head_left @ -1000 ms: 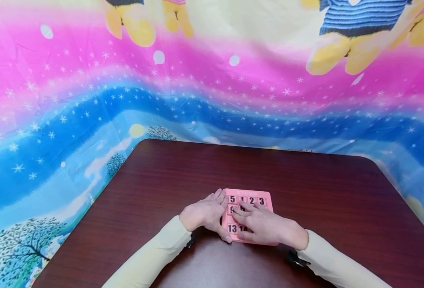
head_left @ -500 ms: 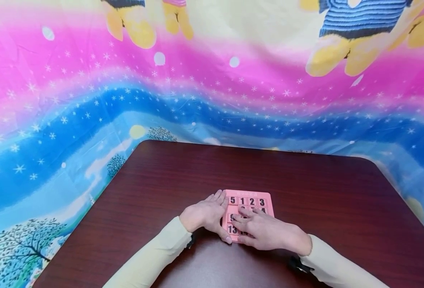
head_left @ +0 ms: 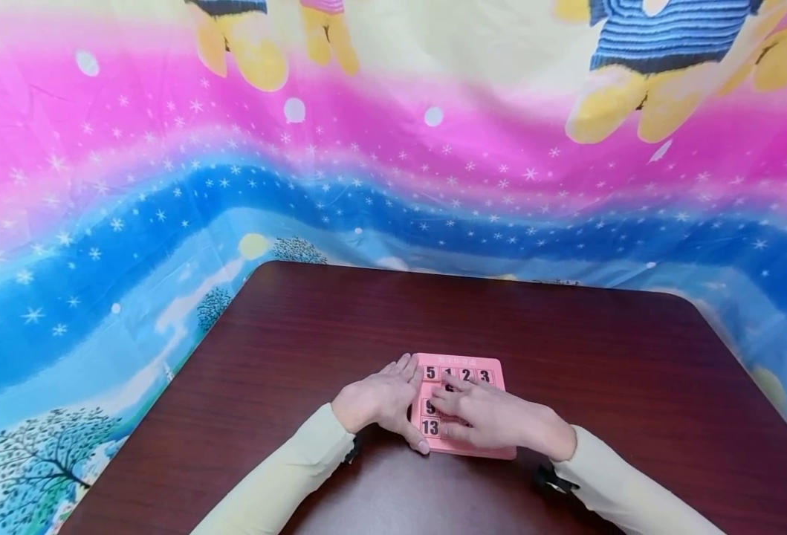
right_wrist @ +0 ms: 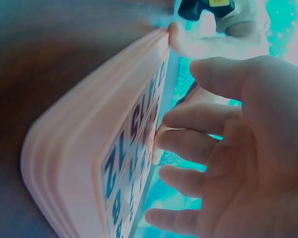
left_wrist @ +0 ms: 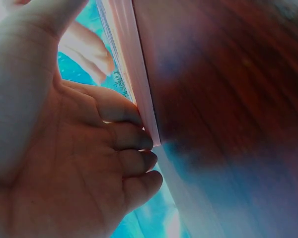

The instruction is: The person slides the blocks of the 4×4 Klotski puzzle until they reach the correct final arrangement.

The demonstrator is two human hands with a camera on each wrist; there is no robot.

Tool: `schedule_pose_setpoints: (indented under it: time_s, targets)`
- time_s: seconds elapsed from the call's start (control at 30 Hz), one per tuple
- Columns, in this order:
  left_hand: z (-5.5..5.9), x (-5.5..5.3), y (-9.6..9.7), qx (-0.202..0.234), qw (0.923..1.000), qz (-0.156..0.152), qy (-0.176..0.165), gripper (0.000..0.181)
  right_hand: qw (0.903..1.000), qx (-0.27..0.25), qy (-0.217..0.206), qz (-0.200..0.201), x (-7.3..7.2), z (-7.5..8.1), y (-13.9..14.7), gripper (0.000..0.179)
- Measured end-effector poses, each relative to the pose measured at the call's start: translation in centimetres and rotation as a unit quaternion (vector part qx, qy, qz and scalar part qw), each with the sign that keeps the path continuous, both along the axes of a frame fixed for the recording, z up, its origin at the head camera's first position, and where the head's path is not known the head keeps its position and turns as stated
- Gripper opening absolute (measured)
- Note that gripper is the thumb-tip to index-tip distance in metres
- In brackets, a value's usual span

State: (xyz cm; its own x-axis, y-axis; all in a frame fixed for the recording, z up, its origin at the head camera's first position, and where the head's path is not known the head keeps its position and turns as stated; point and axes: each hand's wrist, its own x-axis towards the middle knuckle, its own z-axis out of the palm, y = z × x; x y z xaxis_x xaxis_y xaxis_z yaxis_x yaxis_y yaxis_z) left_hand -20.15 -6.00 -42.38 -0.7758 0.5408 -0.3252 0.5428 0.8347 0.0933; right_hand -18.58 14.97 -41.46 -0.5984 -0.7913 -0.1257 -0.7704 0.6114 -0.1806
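A pink number slide puzzle point(head_left: 487, 362) lies flat on the table, its black-numbered tiles set in rows. Along its left side rests my left hand point(head_left: 386, 397), fingers extended at the edge and thumb by the near left corner. In the left wrist view, its fingertips meet the puzzle's side point(left_wrist: 139, 74). My right hand point(head_left: 490, 416) is spread over the tiles, fingertips pointing left and covering much of the middle and right. Tiles 5 point(head_left: 430, 373), 9 point(head_left: 429, 406) and 13 point(head_left: 429, 427) show in the left column, with a vacant slot between 5 and 9.
The dark reddish-brown table point(head_left: 286, 334) extends around the puzzle. Behind it hangs a colourful cloth point(head_left: 393, 163) with snowflakes and cartoon figures. Black wrist straps point(head_left: 554, 479) show below the cream sleeves point(head_left: 620, 479).
Tile 9 has slid down one row, leaving a vacant slot beneath 5. The right hand dipped toward the near edge, then moved slightly back up. My left hand has stayed put.
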Motion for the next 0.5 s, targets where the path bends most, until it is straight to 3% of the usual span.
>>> schedule_pose_setpoints:
  time_s: [0.2, 0.5]
  targets:
    - [0.0, -0.1, -0.1, 0.001, 1.0000, -0.002, 0.004, 0.130, 0.9985, 0.011, -0.011, -0.053, -1.5, -0.1, -0.3, 0.055]
    - [-0.2, 0.0, 0.0, -0.003, 1.0000, -0.004, 0.008, 0.131, 0.9962, 0.026, -0.035, -0.075, -2.6, -0.4, -0.5, 0.060]
